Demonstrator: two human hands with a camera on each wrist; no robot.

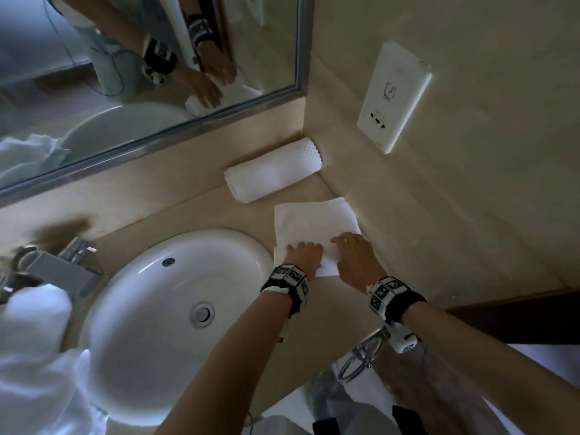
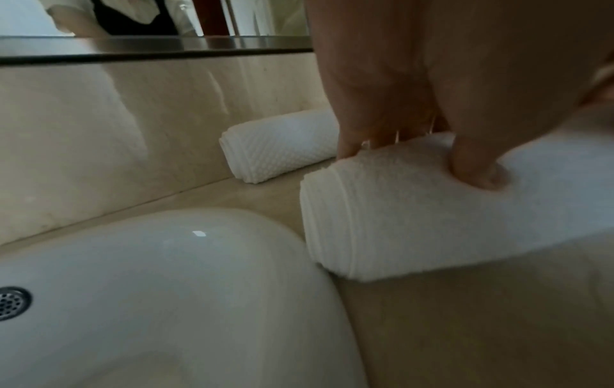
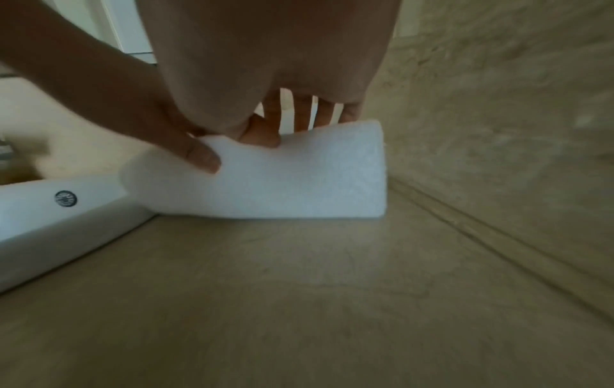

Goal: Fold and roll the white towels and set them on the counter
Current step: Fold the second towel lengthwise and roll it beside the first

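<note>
On counter [image 1: 201,211] right of sink [image 1: 175,309], both hands sit on a half-rolled towel [image 1: 314,221]: near end is a roll under the hands, far end lies flat toward the corner. Left hand [image 1: 304,255] grips the roll's left part, fingers curled over the top, thumb [image 2: 478,168] pressed into the near side. Right hand [image 1: 354,255] holds the right part the same way: fingers over the top, thumb [image 3: 196,152] on the front face. Roll's left end [image 2: 332,223] touches the sink rim.

Rolled towel [image 1: 273,169], waffle texture, lies finished against the backsplash in the corner, just beyond the flat end, not touching it.

Writing: wall plate [image 1: 394,95] on the right wall has a faint icon and socket holes; any text too small to read. Wrist bands [image 1: 290,279] carry black-and-white square markers, no readable letters. No brand visible on either towel.

Hard to make out:
- tap [image 1: 62,265] at left is motion-blurred
- loose white towels [image 1: 34,356] at lower left are cut off by the frame edge and blown out
- mirror [image 1: 125,73] shows the hands and a towel pile in reflection, person cut off above the torso
- fingertips of both hands hidden behind the roll in the wrist views
- chrome ring [image 1: 361,359] below the counter edge, partly behind the right arm; can't tell what it is
</note>
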